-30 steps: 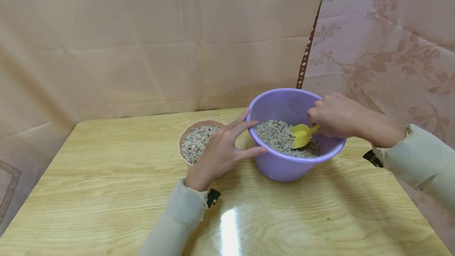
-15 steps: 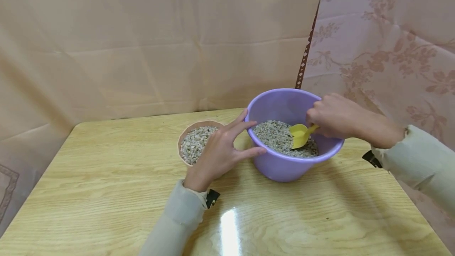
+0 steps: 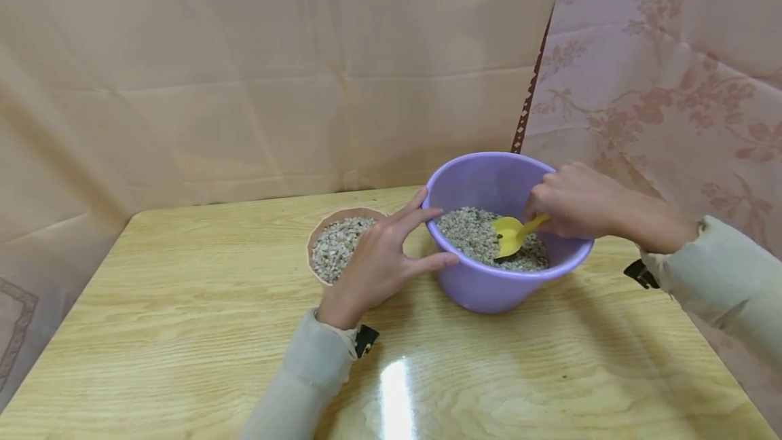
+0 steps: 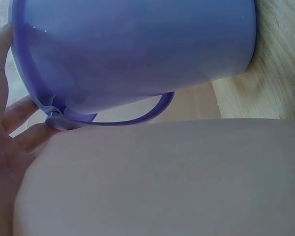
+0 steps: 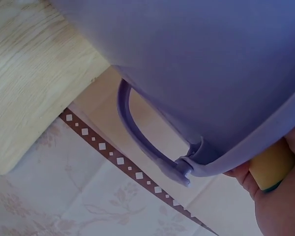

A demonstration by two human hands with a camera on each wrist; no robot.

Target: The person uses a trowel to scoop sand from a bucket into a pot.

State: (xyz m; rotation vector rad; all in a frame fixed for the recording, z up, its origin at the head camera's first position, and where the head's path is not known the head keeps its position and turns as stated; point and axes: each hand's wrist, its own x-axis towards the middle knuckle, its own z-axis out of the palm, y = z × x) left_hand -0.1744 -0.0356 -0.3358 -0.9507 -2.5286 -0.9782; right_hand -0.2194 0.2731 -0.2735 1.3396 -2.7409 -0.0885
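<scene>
A purple bucket (image 3: 489,287) stands on the table, partly filled with small grey-beige pebbles (image 3: 467,226). My right hand (image 3: 571,201) reaches over the bucket's right side and grips the handle of a yellow scoop (image 3: 508,240), whose blade lies in the pebbles. Only a bit of the yellow handle (image 5: 273,164) shows in the right wrist view, past the rim. With fingers and thumb spread, my left hand (image 3: 379,257) touches the bucket's left rim. Under that forearm and hand, partly hidden, is a peach-coloured bowl (image 3: 313,233) full of similar pebbles.
The wooden table (image 3: 214,304) extends left and in front. A beige curtain (image 3: 275,87) hangs behind it, with a floral cloth (image 3: 666,87) on the right. The bucket's carrying handle (image 5: 137,132) hangs down at its far side.
The scoop has shifted slightly left through the pebbles and turned a little, with my right hand following. My left hand and the bucket stay about where they were.
</scene>
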